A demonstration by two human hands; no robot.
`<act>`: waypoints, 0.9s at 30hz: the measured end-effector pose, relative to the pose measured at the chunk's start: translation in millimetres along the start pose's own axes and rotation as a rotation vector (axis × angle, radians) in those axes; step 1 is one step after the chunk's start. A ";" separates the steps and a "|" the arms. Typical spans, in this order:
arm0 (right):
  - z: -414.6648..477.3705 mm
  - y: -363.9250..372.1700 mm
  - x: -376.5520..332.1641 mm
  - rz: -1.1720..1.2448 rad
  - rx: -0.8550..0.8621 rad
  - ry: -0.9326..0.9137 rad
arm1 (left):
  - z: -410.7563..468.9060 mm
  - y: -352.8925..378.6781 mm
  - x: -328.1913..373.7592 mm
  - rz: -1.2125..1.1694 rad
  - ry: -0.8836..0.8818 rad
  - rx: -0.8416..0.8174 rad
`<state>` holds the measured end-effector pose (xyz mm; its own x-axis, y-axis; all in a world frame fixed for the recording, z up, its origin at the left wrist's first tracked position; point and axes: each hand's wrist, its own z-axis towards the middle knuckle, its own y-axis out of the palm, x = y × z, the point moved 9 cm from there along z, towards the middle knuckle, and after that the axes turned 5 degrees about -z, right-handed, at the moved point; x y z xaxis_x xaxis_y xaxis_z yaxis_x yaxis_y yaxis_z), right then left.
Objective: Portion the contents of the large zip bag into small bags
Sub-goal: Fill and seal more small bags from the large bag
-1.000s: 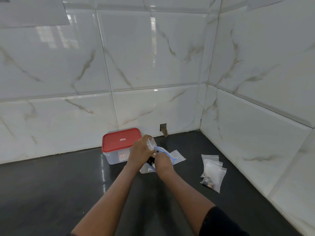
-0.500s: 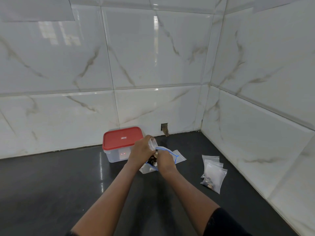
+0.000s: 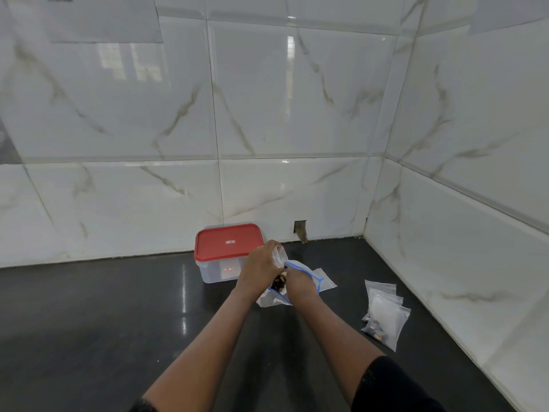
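Mid-frame, my left hand gripped the small bag over the large zip bag lying on the desk, while my right hand reached into its mouth, grasp hidden; keeping the small bag's opening wide and close seemed wisest.

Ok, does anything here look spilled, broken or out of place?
Nothing looks spilled on the counter. One oddity: a small square hole in the wall tile behind the big bag, with brownish stuff at its foot. The filled bags lie in a loose overlapping pile.
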<state>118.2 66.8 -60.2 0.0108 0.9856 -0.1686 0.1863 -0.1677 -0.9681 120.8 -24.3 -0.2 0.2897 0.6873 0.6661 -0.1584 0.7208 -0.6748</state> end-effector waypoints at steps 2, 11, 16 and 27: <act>1.2 4.1 0.9 -0.030 -0.052 0.028 | 0.5 -0.3 -0.1 0.002 0.001 0.002; 2.3 4.3 12.4 0.068 0.036 0.071 | 1.5 8.9 1.8 0.028 -0.001 -0.022; -0.4 11.2 15.2 0.127 -0.028 0.092 | -2.5 10.6 -0.8 0.007 0.004 -0.020; -10.1 5.3 27.4 0.375 0.145 0.196 | -3.2 14.1 -0.8 0.021 0.012 -0.037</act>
<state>129.4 93.1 -68.1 0.2396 0.8392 -0.4881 -0.0057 -0.5016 -0.8651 121.3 -14.9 -11.3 0.2980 0.7009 0.6480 -0.1295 0.7022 -0.7001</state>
